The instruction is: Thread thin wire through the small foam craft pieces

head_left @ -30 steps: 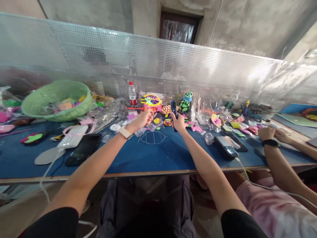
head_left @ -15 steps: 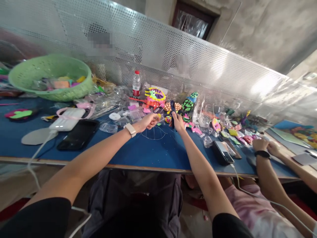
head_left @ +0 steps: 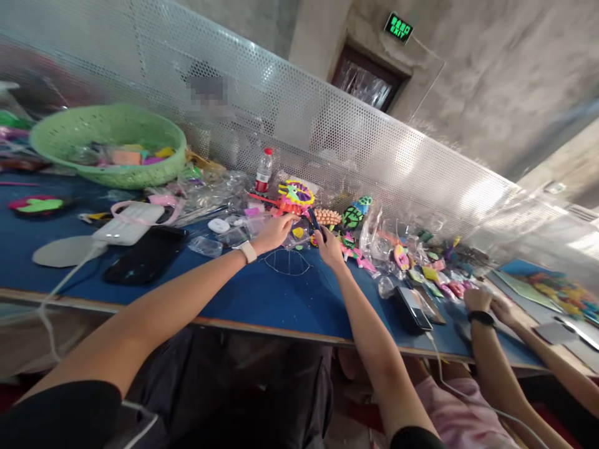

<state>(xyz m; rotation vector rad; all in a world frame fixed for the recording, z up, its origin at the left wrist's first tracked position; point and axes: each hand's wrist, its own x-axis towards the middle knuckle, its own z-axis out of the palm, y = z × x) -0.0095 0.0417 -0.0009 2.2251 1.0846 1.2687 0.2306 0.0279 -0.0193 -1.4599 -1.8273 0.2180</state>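
Note:
My left hand [head_left: 276, 232], with a pale watch on its wrist, reaches forward with fingers stretched out beside a red clay figure [head_left: 287, 207]. My right hand [head_left: 330, 248] is closed round a long dark tool [head_left: 313, 217], its far end tilted left; its exact kind is not clear. Between my hands lies a yellow piece [head_left: 298, 232] on clear plastic. Nearer me, a thin curved outline with spokes [head_left: 287, 263] lies on the blue table [head_left: 276, 299]. Behind the hands are a yellow and purple figure [head_left: 297, 192], a peach segmented piece [head_left: 327, 216] and a green and black turtle-like figure [head_left: 353, 214].
A green basket [head_left: 112, 178], red-capped bottle [head_left: 264, 169], white power bank [head_left: 124, 227] and black phone [head_left: 145, 254] are left. At right lie another device [head_left: 412, 310] and several colourful packets [head_left: 433, 274]. A co-worker's hands [head_left: 482, 302] are farther right. A perforated screen [head_left: 299, 112] stands behind.
My left hand has moved from near the yellow piece towards the red figure. The dark tool in my right hand has swung from upright to a leftward tilt. The whole view has shifted.

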